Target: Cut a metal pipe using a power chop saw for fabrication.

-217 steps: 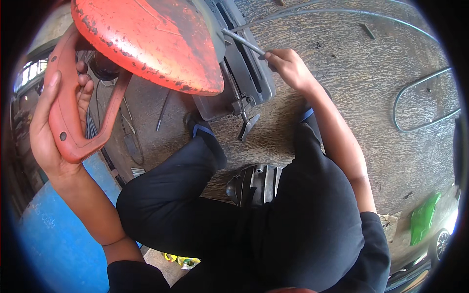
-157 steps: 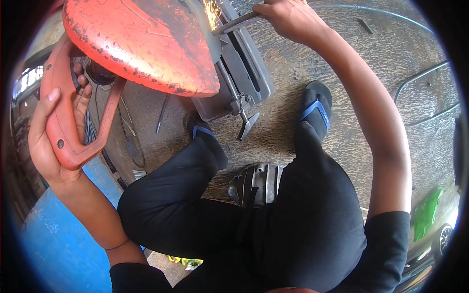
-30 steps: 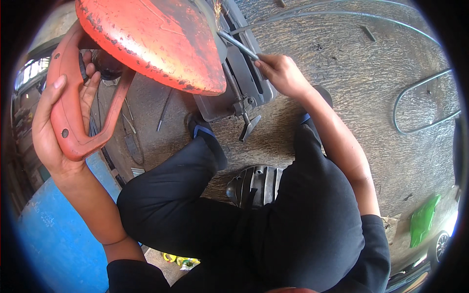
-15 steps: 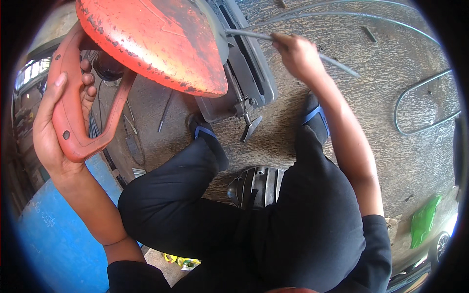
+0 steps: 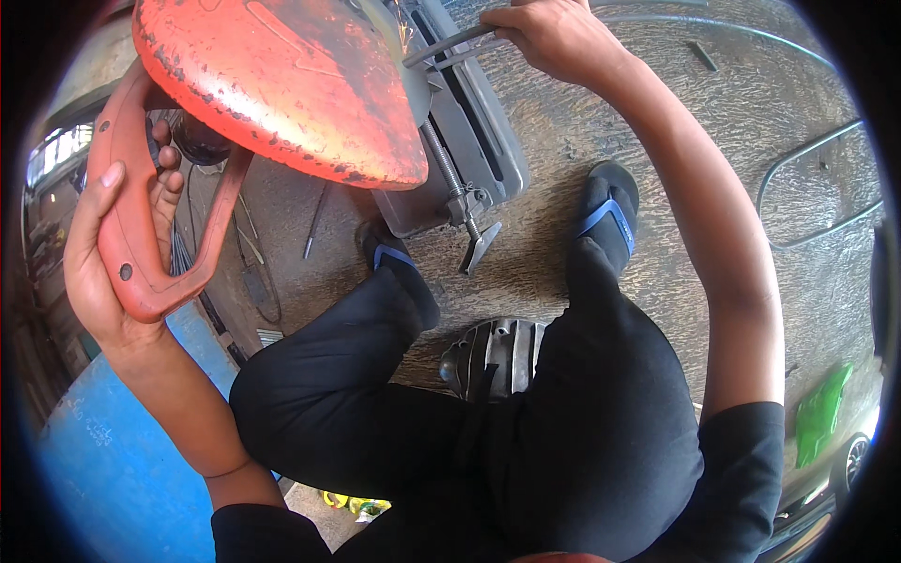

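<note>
Rod (image 5: 449, 45), likely stiff, light: seemingly pinched by your right hand (image 5: 561, 39), best held there, sparks (image 5: 404, 34) ahead; handle (image 5: 120, 218): your left hand (image 5: 92, 267) curled round.

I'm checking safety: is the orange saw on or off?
On: sparks show beside its orange guard, near the rod in the right hand; the left hand holds the handle.

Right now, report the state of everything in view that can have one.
Red handle: gripped by the left hand.
Metal rod: slanting, gripped by the right hand.
Red guard: paint chipped.
Sparks: flying.
Looped rod: bent, on the floor.
Finned metal part: partly hidden by the legs.
Right sandal: worn.
</note>
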`<control>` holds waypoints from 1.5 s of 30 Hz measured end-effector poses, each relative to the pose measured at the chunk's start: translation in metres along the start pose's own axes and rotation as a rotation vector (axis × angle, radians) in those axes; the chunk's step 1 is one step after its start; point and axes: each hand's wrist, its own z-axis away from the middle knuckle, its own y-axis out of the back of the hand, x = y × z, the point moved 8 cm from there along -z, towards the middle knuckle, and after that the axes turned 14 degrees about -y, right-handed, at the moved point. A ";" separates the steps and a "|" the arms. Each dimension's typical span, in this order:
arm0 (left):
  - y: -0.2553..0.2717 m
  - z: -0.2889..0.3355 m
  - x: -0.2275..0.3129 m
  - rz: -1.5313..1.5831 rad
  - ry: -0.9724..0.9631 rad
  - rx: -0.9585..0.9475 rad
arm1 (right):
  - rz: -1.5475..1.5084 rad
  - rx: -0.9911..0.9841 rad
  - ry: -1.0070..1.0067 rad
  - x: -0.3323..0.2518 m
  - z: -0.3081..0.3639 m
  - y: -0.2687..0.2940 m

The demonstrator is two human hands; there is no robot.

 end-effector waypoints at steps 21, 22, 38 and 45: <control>-0.010 -0.004 -0.006 0.129 -0.080 -0.042 | -0.220 -0.115 -0.098 0.032 0.071 0.022; -0.010 -0.005 -0.009 0.131 -0.077 0.009 | -0.361 -0.038 -0.103 0.038 0.077 0.042; -0.028 0.098 0.093 0.117 -0.780 -0.157 | -1.154 -0.192 -0.038 -0.248 0.046 0.262; -0.001 0.127 0.102 0.431 -0.833 -0.200 | -1.238 -0.220 -0.095 -0.305 0.048 0.253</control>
